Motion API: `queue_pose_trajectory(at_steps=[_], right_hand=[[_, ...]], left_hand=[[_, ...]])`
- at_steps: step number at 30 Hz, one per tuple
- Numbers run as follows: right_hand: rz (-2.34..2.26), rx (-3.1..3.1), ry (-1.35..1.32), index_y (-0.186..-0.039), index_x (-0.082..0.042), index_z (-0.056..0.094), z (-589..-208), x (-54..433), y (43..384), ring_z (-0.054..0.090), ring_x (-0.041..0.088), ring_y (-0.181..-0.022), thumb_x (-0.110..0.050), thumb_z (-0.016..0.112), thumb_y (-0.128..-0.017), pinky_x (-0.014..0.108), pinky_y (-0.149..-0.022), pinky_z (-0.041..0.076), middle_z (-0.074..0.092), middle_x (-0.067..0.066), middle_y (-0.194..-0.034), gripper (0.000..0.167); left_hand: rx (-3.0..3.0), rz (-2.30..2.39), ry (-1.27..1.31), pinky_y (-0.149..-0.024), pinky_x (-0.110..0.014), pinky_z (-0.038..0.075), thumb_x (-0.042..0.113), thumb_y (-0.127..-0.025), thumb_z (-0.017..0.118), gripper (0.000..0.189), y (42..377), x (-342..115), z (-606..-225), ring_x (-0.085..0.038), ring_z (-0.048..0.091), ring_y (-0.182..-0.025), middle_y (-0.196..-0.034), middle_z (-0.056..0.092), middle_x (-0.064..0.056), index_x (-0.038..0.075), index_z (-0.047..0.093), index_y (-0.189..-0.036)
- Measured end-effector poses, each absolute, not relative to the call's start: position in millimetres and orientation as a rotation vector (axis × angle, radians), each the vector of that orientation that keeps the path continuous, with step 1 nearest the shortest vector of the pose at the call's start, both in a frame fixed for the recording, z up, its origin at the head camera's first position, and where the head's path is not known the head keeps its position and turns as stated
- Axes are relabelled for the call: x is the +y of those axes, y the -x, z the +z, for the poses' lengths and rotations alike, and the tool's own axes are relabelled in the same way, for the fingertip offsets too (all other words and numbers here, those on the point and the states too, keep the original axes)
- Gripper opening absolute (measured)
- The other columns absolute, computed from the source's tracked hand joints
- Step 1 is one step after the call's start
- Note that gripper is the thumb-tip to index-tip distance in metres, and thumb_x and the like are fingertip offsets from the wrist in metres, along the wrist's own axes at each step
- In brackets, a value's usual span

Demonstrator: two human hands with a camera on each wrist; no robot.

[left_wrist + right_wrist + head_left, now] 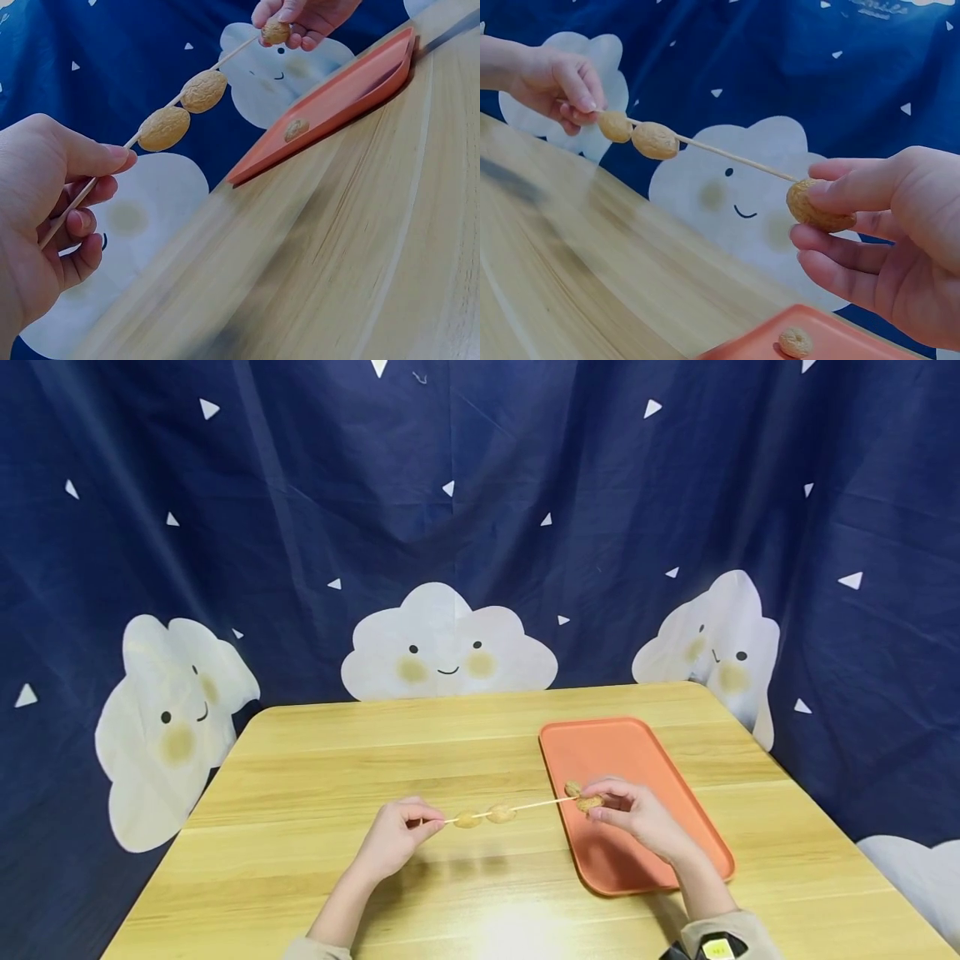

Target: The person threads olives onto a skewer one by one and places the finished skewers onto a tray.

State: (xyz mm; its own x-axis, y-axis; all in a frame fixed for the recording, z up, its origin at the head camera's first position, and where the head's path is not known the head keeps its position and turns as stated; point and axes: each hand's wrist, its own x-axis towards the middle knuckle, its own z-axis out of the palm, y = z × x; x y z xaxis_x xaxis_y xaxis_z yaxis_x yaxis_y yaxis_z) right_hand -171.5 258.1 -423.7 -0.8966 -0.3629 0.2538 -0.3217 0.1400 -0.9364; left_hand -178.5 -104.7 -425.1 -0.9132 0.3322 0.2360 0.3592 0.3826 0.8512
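Basically, at 7 o'clock in the head view the left hand (pixel 401 837) grips a thin skewer (pixel 735 157) pointing toward 3 o'clock, two tan puffs (pixel 655 141) threaded near that grip. Right hand (pixel 637 817), between 4 and 5 o'clock, pinches a third puff (pixel 815 214) at the skewer's far tip; can't really tell whether the tip has gone in. Loose puff (pixel 795 343) sits on the orange tray (pixel 607 747), below the right hand. Wood-grain table (pixel 337 760) underneath, navy cloud-print curtain (pixel 487 543) at 12 o'clock.
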Motion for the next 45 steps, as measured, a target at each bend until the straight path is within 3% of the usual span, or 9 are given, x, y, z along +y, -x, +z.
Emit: queue_pose_trajectory(at_steps=[4,10,22,27,32,37,45], right_hand=[[-1.937,2.317,0.696,-0.114,0.0,0.058,-423.9,257.5,172.1,0.06,0.013,-0.088,0.0,0.063,-0.085,0.032,-0.073,0.052,0.061,0.009,-0.112,0.03],[-1.94,2.351,0.608,-0.114,0.011,0.052,-423.2,255.4,171.0,0.06,0.009,-0.083,0.002,0.064,-0.083,0.031,-0.071,0.052,0.062,0.012,-0.105,0.035],[-1.94,2.37,0.592,-0.113,0.012,0.051,-425.3,256.7,171.5,0.06,0.012,-0.08,-0.004,0.068,-0.082,0.033,-0.07,0.052,0.063,0.006,-0.097,0.038],[-1.964,2.355,0.599,-0.111,0.01,0.053,-426.9,256.4,171.6,0.059,0.009,-0.08,0.0,0.067,-0.082,0.032,-0.07,0.052,0.063,0.004,-0.099,0.034],[-1.983,2.342,0.601,-0.112,0.015,0.05,-427.8,255.3,171.7,0.058,0.006,-0.081,0.005,0.063,-0.082,0.031,-0.07,0.052,0.063,0.001,-0.1,0.034],[-1.973,2.357,0.583,-0.11,0.011,0.053,-428.4,256.1,171.6,0.058,0.008,-0.081,0.001,0.066,-0.081,0.031,-0.07,0.052,0.062,0.0,-0.099,0.033],[-2.049,2.288,0.673,-0.107,0.011,0.055,-428.5,254.7,171.8,0.06,0.011,-0.085,0.002,0.065,-0.083,0.031,-0.072,0.052,0.062,0.006,-0.102,0.028]], left_hand=[[-2.594,-1.592,0.654,-0.057,-0.022,0.037,0.012,-0.081,0.07,0.008,178.9,-105.9,-425.9,-0.01,0.043,-0.063,-0.076,0.061,0.004,0.006,0.074,-0.085],[-2.632,-1.562,0.611,-0.057,-0.021,0.037,0.006,-0.081,0.069,0.008,176.3,-104.2,-422.6,-0.01,0.043,-0.063,-0.077,0.061,0.003,0.002,0.073,-0.086],[-2.648,-1.575,0.643,-0.057,-0.021,0.036,-0.002,-0.081,0.065,0.007,158.6,-98.4,-391.1,-0.009,0.042,-0.062,-0.075,0.059,-0.004,-0.005,0.071,-0.085],[-2.64,-1.601,0.645,-0.057,-0.021,0.037,-0.002,-0.081,0.066,0.007,159.9,-98.9,-393.8,-0.011,0.042,-0.062,-0.075,0.06,-0.005,-0.005,0.071,-0.085],[-2.612,-1.603,0.661,-0.056,-0.022,0.037,0.005,-0.081,0.069,0.007,173.5,-104.3,-419.7,-0.01,0.043,-0.062,-0.075,0.059,0.0,0.001,0.073,-0.085],[-2.606,-1.618,0.657,-0.056,-0.022,0.038,0.009,-0.081,0.07,0.008,179.3,-105.6,-429.4,-0.009,0.044,-0.063,-0.076,0.059,0.002,0.003,0.073,-0.085],[-2.611,-1.609,0.625,-0.057,-0.022,0.038,0.009,-0.081,0.07,0.008,179.8,-104.3,-429.1,-0.01,0.044,-0.064,-0.076,0.06,0.003,0.003,0.073,-0.085]])
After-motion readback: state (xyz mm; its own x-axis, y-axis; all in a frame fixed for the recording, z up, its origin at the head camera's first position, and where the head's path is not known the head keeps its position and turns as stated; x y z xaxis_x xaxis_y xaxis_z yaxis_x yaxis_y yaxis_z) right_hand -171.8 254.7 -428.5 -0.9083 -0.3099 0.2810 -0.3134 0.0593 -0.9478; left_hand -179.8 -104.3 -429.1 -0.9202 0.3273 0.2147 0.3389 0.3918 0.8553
